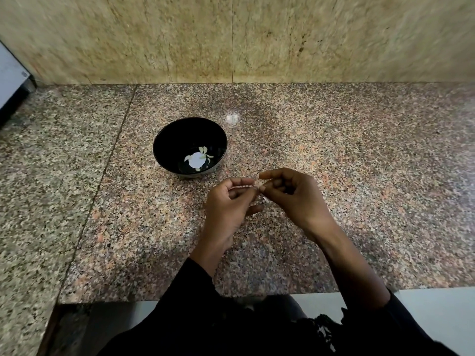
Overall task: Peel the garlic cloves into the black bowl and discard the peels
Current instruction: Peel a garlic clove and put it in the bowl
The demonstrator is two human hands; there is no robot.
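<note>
The black bowl [190, 146] stands on the speckled granite counter [334, 163], with several pale peeled garlic cloves [207, 153] lying at its bottom. Just right of and nearer than the bowl, my left hand [230, 201] and my right hand [293, 195] meet above the counter. Between their fingertips they pinch a small garlic clove [253, 186], mostly hidden by the fingers. A thin strip of pale peel [240, 187] shows along my left fingers.
A beige stone wall [231, 39] rises behind the counter. A grey appliance corner [12, 78] sits at the far left. The counter's front edge [180, 300] runs just before my dark sleeves, with white floor below it.
</note>
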